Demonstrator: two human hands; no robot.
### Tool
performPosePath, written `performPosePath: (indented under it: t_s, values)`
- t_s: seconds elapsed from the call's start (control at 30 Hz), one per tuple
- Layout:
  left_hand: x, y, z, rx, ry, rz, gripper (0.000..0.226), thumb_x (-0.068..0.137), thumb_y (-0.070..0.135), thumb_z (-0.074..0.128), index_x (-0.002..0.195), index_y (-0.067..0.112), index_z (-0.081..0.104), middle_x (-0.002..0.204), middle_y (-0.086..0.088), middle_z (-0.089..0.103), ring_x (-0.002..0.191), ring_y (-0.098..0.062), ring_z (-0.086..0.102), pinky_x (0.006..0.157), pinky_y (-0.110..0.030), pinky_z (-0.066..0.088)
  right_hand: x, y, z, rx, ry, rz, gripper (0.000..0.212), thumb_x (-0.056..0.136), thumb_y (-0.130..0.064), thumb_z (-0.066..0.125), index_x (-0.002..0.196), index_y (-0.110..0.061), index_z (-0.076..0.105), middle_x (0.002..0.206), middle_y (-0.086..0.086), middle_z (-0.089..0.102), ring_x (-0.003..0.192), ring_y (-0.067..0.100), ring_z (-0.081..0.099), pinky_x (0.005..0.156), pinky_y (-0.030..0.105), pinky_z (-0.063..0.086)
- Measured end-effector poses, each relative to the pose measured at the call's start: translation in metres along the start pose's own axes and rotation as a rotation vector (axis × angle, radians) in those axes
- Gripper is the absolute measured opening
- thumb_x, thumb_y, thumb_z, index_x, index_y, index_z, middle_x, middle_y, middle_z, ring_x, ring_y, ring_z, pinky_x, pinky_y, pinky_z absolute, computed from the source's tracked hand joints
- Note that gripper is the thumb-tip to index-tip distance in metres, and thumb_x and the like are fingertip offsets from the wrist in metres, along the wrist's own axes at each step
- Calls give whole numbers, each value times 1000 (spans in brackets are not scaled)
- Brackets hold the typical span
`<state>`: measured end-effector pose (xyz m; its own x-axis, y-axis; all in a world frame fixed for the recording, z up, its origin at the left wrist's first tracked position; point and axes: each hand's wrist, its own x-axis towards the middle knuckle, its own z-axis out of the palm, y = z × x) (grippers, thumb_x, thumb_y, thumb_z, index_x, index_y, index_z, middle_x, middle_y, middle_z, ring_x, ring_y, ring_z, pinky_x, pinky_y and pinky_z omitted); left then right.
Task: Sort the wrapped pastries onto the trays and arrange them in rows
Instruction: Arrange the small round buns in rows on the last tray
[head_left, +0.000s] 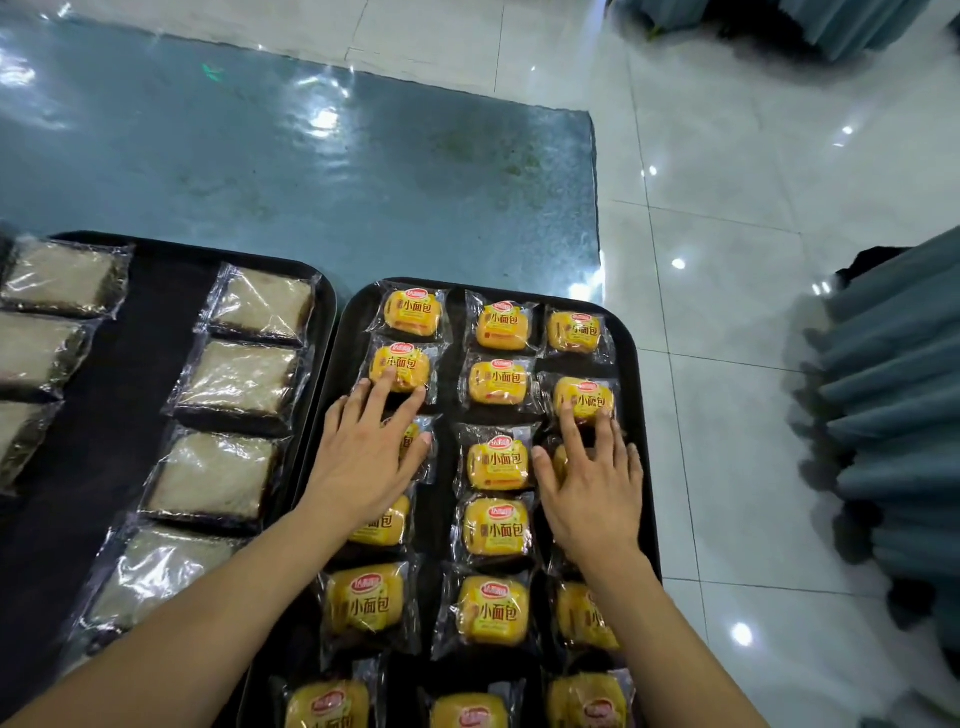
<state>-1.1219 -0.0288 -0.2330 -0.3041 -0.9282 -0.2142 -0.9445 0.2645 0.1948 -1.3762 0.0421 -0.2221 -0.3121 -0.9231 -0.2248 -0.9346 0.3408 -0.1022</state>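
Two black trays lie side by side. The right tray (631, 364) holds several yellow wrapped pastries in three rows, such as the middle one (497, 463). The left tray (156, 322) holds several pale wrapped cakes, one of them in its right column (241, 376). My left hand (366, 452) lies flat with spread fingers on the left row, its fingertips touching a yellow pastry (400, 366) and its palm covering another. My right hand (592, 478) rests on the right row with its fingertips on a yellow pastry (584, 397), and it hides the one beneath it.
The trays sit on a glossy blue-green mat (311, 171) on a white tiled floor (753, 208). Pleated blue fabric (893, 415) hangs at the right, and there is more of it at the top right.
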Motion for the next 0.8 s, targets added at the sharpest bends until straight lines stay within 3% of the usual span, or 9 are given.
performPosePath:
  t_s: [0.17,0.27,0.33,0.4,0.5,0.6,0.8]
  values:
    - [-2,-3,0,3,21,12,64,99,62,12,158,39,18,168,-5,10,152,-32,17,121,-52,17,15,-4,-5,-11,-42,8,71,99,-72,14,160,-43,-6,171,10,2,158,28,3,126,55,1]
    - [-15,0,-5,-14,71,23,59,102,56,21,157,36,22,167,-7,14,151,-32,20,121,-52,20,14,-5,-10,-32,-15,30,70,99,-69,18,161,-41,0,170,11,11,156,29,11,125,58,2]
    - [-35,5,-5,-36,113,41,55,105,47,32,157,32,25,166,-8,16,151,-31,20,121,-51,21,2,-13,-15,25,117,-49,65,102,-62,26,161,-37,13,166,10,25,153,30,23,125,54,9]
    - [-60,10,1,-32,123,70,56,103,40,40,157,31,26,166,-7,18,152,-30,18,122,-49,21,-15,-29,-11,78,158,-248,60,105,-55,33,160,-36,21,164,8,30,151,28,27,125,47,9]
    - [-86,9,17,-1,41,84,60,102,44,37,159,34,18,168,-4,8,155,-27,2,124,-50,18,-42,-46,11,38,64,-423,60,106,-55,30,161,-37,14,169,7,18,157,24,12,126,42,5]
    - [-89,4,25,33,-5,82,63,103,50,31,159,37,8,169,1,-6,154,-22,-13,125,-48,11,-53,-49,28,35,-5,-356,64,106,-57,23,162,-37,-1,171,5,-4,157,21,-13,128,42,3]
    - [-80,-3,18,68,-5,114,65,98,57,22,159,37,12,169,2,-5,155,-24,-8,125,-46,8,-49,-67,31,55,17,-260,69,106,-56,26,163,-32,-4,170,6,-10,156,23,-13,127,42,1]
